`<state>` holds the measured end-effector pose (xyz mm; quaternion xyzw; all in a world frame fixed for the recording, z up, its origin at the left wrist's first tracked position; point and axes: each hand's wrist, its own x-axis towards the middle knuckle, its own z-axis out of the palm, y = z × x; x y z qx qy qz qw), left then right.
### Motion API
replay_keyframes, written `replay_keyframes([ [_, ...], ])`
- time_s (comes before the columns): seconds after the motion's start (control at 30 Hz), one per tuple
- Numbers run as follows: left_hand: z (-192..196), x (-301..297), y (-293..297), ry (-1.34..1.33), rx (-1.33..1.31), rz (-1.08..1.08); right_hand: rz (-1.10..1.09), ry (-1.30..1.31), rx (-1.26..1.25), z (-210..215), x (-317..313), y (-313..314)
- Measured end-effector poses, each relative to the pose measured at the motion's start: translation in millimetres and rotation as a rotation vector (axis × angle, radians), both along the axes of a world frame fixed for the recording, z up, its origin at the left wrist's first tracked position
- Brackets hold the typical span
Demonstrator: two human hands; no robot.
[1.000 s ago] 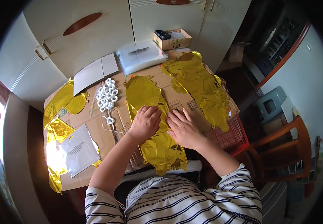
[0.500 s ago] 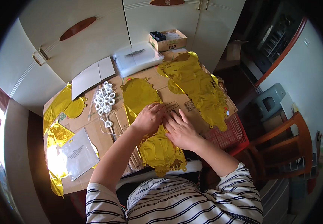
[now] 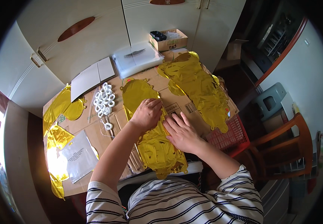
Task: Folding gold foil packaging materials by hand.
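A flat gold foil balloon (image 3: 155,147) lies lengthwise in front of me, its near end reaching over the table's edge. My left hand (image 3: 147,115) rests on its middle, fingers bent and drawn together at the foil's right edge. The fingertips are partly hidden, but they appear to pinch the foil. Just right of it, my right hand (image 3: 182,131) lies flat with fingers stretched out, pressing on the balloon's right edge and the cardboard beside it.
Cardboard (image 3: 176,99) covers the table. More gold foil (image 3: 195,86) lies at the right and at the left (image 3: 73,108). White rings (image 3: 104,98), a clear plastic sleeve (image 3: 78,156), grey boards (image 3: 92,78), a stack of clear bags (image 3: 137,59) and an open box (image 3: 172,40) surround it. A red basket (image 3: 230,138) stands right.
My left hand has shifted a little to the left, opening a gap from my right hand. My right hand stays in nearly the same place.
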<state>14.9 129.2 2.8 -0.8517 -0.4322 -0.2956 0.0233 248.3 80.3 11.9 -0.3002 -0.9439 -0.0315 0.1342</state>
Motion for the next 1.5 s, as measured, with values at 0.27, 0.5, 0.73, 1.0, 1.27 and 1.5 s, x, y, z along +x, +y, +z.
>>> replay_keyframes([
  [0.27,4.1,-4.0,12.3,0.033,-0.079,0.033,0.017,0.013,0.001,-1.4,1.5,0.4],
  [0.5,0.1,-0.7,2.6,0.097,-0.113,0.096,0.019,0.031,-0.052,-1.6,3.9,2.7],
  [0.73,-5.2,-2.6,0.5,0.012,-0.088,0.082,0.064,0.012,-0.134,4.5,21.8,-14.0],
  [1.0,-6.3,-2.4,1.1,0.025,-0.092,0.082,0.141,0.064,-0.258,6.7,60.5,-60.7],
  [1.27,-1.8,-1.0,-0.7,0.048,-0.111,0.095,0.148,0.265,-0.199,-8.4,92.8,-61.3],
  [1.5,-3.1,-2.3,-0.6,0.05,-0.099,0.092,0.153,0.292,-0.104,-8.0,78.0,-45.1],
])
